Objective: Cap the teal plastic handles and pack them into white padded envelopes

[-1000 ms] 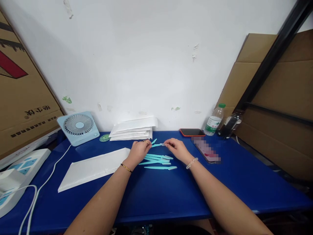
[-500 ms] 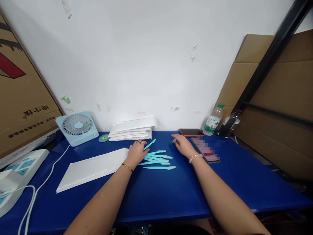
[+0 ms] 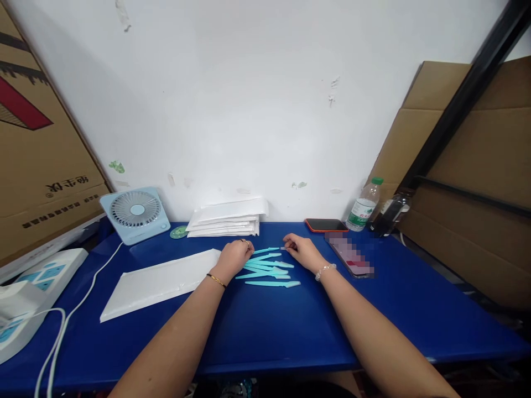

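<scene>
Several turquoise sticks with shaped, blade-like ends (image 3: pixel 271 283) lie in a loose pile on the blue table. My left hand (image 3: pixel 236 257) is closed around the left end of the topmost turquoise stick (image 3: pixel 266 251), at the upper left of the pile. To the right of that stick, my right hand (image 3: pixel 302 251) pinches a small clear piece (image 3: pixel 283 248) close to the stick's tip; whether the two touch is too small to tell. A white padded envelope (image 3: pixel 161 282) lies flat to the left of my left hand.
Behind the pile is a stack of white envelopes (image 3: pixel 226 218). A blue fan (image 3: pixel 136 213), green disc (image 3: pixel 179 232) and white power strip (image 3: pixel 45 284) stand left. Two phones (image 3: pixel 327 225), a water bottle (image 3: pixel 363 207) and a dark bottle (image 3: pixel 389 214) are at right.
The stick in my left hand has turned from slanting upward to nearly level. My right hand has moved left toward its tip, and its fingers have drawn together around the clear piece.
</scene>
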The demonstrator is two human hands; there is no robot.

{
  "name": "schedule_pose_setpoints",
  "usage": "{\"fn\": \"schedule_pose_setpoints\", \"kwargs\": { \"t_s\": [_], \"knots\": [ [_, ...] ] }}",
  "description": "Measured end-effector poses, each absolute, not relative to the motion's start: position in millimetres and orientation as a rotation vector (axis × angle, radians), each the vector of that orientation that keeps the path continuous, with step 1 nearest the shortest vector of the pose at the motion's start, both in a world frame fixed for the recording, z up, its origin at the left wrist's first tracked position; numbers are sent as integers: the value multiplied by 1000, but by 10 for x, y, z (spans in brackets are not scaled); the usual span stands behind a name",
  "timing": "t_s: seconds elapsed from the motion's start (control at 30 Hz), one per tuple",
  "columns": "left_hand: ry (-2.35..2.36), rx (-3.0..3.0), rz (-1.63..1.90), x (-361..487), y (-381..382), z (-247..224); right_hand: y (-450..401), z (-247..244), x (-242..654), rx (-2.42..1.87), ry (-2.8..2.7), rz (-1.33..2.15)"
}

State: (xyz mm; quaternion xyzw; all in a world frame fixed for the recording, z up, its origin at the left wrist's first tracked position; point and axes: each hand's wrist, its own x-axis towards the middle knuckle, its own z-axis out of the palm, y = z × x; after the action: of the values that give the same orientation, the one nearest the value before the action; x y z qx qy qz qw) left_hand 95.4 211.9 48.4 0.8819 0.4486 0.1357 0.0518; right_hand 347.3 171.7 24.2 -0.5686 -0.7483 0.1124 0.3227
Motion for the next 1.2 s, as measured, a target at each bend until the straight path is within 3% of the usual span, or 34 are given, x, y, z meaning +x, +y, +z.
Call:
{"fn": "schedule_pose_setpoints", "kwargs": {
  "t_s": [0.67, 0.93, 1.2],
  "knots": [
    [1154, 2659, 441, 992, 2076, 490, 1578, 393, 3286, -1368, -1964, 597],
    [986, 2729, 144, 997, 1750, 630, 1229, 661, 3160, -1384, -2460, 422],
    [999, 2911, 43, 1156, 1651, 536, 1191, 543, 2847, -1558, -2604, 92]
  ]
}}
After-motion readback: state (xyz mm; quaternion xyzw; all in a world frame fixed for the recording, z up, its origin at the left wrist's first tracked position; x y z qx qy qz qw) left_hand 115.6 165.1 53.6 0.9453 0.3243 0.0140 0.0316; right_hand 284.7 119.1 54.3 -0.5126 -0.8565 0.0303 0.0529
